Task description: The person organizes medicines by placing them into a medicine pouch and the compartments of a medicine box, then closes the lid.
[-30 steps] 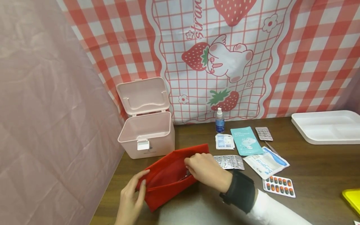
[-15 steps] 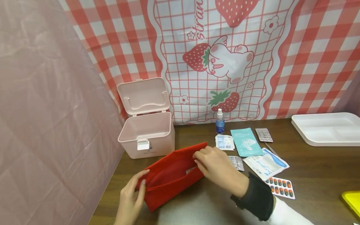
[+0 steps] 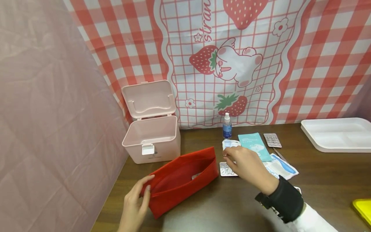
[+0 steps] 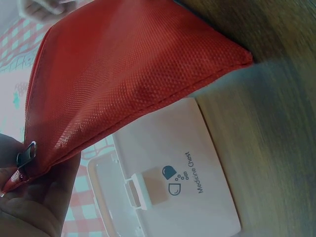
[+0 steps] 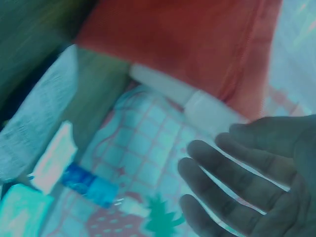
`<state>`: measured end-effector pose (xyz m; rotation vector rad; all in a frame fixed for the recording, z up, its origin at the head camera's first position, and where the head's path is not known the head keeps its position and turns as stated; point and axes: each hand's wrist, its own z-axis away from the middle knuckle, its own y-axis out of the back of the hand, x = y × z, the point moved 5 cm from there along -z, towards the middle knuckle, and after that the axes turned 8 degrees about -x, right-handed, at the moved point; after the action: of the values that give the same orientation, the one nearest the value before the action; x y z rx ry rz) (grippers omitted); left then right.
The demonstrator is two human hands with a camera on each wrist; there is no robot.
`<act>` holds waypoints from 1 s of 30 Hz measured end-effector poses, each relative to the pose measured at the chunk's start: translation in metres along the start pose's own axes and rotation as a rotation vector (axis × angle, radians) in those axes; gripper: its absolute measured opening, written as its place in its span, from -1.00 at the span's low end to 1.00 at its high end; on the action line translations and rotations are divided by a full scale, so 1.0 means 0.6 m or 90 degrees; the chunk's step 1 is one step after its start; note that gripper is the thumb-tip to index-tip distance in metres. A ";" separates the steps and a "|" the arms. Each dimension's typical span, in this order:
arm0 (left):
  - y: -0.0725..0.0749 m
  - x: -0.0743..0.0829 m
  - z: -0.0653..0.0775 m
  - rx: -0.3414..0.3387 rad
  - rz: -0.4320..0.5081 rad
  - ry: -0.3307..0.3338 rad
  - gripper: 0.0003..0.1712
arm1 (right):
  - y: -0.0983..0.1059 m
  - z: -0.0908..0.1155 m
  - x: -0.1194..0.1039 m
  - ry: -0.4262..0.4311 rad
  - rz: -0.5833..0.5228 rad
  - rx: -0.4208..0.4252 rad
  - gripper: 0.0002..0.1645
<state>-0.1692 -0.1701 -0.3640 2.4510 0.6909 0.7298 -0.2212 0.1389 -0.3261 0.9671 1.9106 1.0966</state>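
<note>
My left hand (image 3: 135,199) pinches the left end of a red zip pouch (image 3: 181,198), thumb and fingers at its rim. The zip pull (image 4: 26,154) shows right beside that hand in the left wrist view. The pouch's mouth gapes upward, and a small silvery piece (image 3: 195,176) shows inside. My right hand (image 3: 249,166) hovers to the right of the pouch, fingers loosely bent with nothing between them in the right wrist view. Beneath and beside it lie a silver blister pack (image 3: 227,169), a small white packet (image 3: 231,143) and a teal packet (image 3: 252,144).
A pink medicine chest (image 3: 157,151) stands with its lid up behind the pouch. A spray bottle (image 3: 227,128), a second blister pack (image 3: 272,140) and a surgical packet (image 3: 282,167) are beyond the right hand. A white tray (image 3: 318,149) and yellow tray (image 3: 360,206) lie rightward.
My right hand has come out of the pouch and moved right over the packets, leaving the silvery piece inside. My left hand keeps its hold on the pouch.
</note>
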 end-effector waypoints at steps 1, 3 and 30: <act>0.000 0.000 0.000 0.000 0.000 0.000 -0.47 | -0.006 0.000 0.009 -0.012 -0.005 -0.020 -0.90; 0.000 -0.001 0.000 0.000 0.001 0.000 -0.47 | -0.019 0.000 0.026 -0.032 -0.013 -0.063 -0.87; 0.001 0.001 -0.001 0.002 -0.001 -0.002 -0.50 | -0.118 0.004 0.100 -0.042 0.000 -0.233 -0.55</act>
<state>-0.1692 -0.1701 -0.3630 2.4539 0.6946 0.7245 -0.2644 0.1663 -0.4034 0.7855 1.5835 1.3389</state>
